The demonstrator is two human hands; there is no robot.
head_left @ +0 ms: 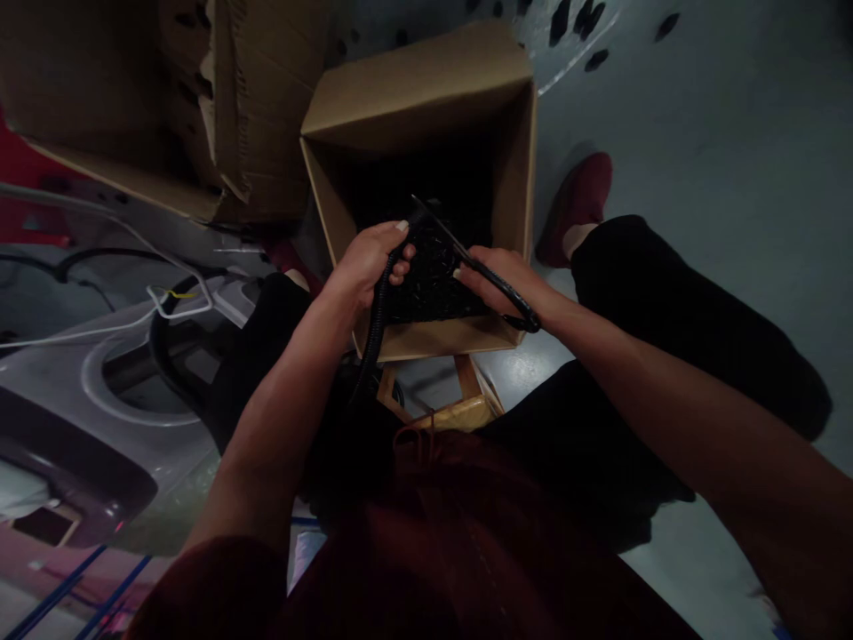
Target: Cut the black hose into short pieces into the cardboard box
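Over an open cardboard box (417,89), my left hand (378,260) is closed around a black corrugated tube (375,329), whose upper end sticks out above the fingers. The tube runs down toward my lap. My right hand (503,277) grips scissors (516,302) with dark handles; their blades point up and left, close to the tube's end. Whether the blades touch the tube cannot be made out. Inside the box lie many shiny black pieces (433,276), too dark to tell apart.
Another cardboard box (230,107) stands at the upper left. A grey plastic housing (133,453) with a round opening, a white wire rack (179,302) and dark hoses are at the left. Black scraps (586,22) lie on the floor at the top right. A wooden stool (466,378) is below the box.
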